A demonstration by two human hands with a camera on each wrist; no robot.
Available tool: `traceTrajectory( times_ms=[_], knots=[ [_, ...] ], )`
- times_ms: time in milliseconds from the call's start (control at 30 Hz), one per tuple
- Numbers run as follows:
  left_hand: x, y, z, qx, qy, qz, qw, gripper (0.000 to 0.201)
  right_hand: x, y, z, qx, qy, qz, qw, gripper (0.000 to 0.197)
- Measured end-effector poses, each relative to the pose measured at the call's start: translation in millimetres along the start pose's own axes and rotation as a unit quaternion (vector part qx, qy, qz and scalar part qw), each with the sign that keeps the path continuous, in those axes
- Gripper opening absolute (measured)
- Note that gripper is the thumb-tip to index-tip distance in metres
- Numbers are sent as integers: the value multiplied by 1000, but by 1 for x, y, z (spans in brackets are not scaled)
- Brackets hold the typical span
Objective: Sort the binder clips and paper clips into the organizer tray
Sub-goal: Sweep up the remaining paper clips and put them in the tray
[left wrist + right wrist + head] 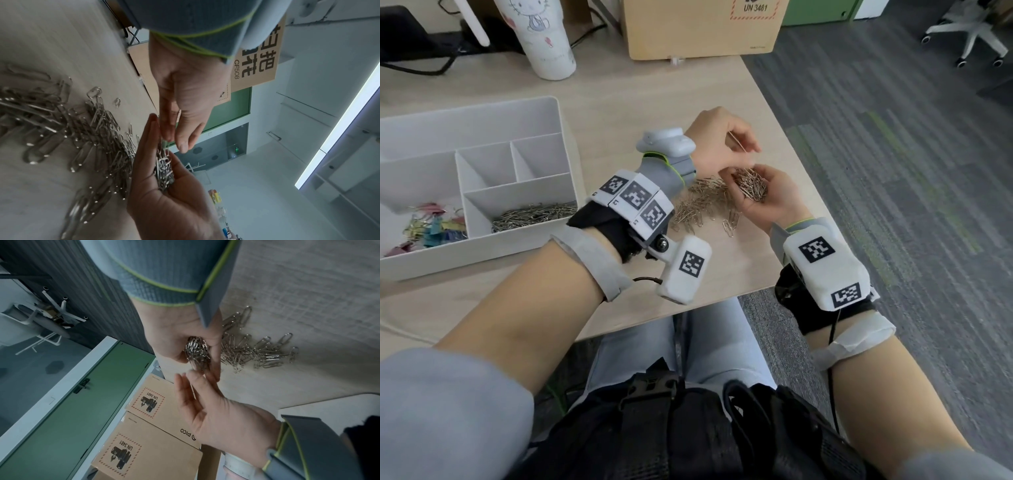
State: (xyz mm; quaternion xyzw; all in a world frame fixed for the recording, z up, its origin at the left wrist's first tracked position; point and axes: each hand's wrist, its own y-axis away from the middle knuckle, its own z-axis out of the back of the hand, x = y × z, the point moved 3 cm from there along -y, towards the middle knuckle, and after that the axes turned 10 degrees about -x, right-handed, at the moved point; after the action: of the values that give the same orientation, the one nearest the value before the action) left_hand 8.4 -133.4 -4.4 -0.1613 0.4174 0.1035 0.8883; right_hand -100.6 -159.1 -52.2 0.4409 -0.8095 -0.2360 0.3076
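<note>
a pale wood table point(619, 99) stands over grey striped carpet point(893, 137). the right hand point(763, 195), palm up and cupped, holds a heap of paper clips point(751, 181); the left hand point(719, 144) pinches one clip point(738, 142), its long axis slanting down-right. more clips lie jumbled in the organizer tray point(482, 246) beside coloured binder clips point(434, 226).

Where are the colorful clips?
In the head view, the colorful binder clips lie in the organizer tray's near-left compartment, left of the compartment holding silver paper clips.
</note>
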Motion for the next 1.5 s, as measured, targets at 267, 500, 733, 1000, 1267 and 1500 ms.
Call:
traceTrajectory(
  times_ms=[267, 500, 733, 1000, 1267, 1500],
  knots=[
    [20, -20, -16, -29, -116, 41, 992, 25, 29, 3, 19, -27, -1, 33, 999, 32],
    [28, -8, -33, 58, -165, 9, 985, 24, 33, 7, 23, -43, 11, 66, 997, 23],
    [34, 14, -15, 84, -190, 17, 978, 13, 24, 11, 24, -44, 36, 77, 995, 22],
    [23, 38, -28, 107, -285, -14, 952, 67, 17, 17, 26, -34, 63, 83, 994, 23],
    [28, 49, -11, 107, -243, 9, 964, 30, 11, 22, 25, -26, 45, 82, 995, 30],
    [38, 64, 7, 105, -266, 45, 957, 74, 2, 21, 20, -25, 37, 71, 997, 33]
  ],
)
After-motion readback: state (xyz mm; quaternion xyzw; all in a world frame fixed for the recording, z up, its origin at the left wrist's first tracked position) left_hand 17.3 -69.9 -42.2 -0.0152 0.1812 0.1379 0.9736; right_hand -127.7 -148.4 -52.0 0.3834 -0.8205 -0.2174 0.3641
